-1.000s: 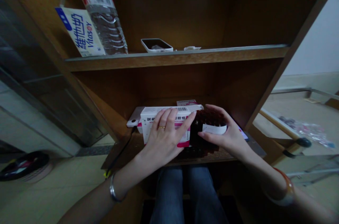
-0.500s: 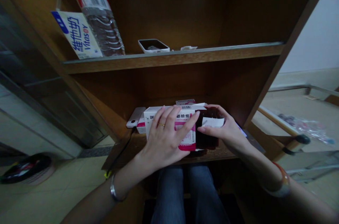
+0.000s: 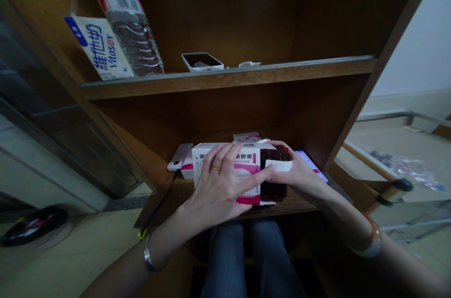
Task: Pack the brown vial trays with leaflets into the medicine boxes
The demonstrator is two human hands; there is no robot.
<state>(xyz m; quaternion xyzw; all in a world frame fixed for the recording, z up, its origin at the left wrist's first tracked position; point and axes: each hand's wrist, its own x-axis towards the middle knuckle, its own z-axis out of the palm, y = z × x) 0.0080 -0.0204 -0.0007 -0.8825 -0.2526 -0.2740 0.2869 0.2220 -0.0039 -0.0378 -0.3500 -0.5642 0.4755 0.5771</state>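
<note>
My left hand [image 3: 220, 190] grips a white and pink medicine box [image 3: 251, 157] from the front, fingers spread across its face. My right hand [image 3: 296, 177] holds a dark brown glass bottle [image 3: 274, 191] with a white label [image 3: 278, 165] against the box's right end. The left fingertips reach almost to the right hand. Part of the bottle is hidden behind the right fingers. Both hands are just above the lower wooden shelf [image 3: 211, 202].
Behind the box lie a white phone [image 3: 179, 157], a pink-printed carton [image 3: 246, 137] and a bright tablet [image 3: 310, 165]. A black cable runs down the shelf front. Above stand a Vitasoy carton [image 3: 97, 49], a water bottle [image 3: 132, 37] and a phone [image 3: 202, 61].
The box has turned more upright and now sits squarely against the bottle. My left fingers have slid right across it. The tablet's screen now shows beyond my right hand.
</note>
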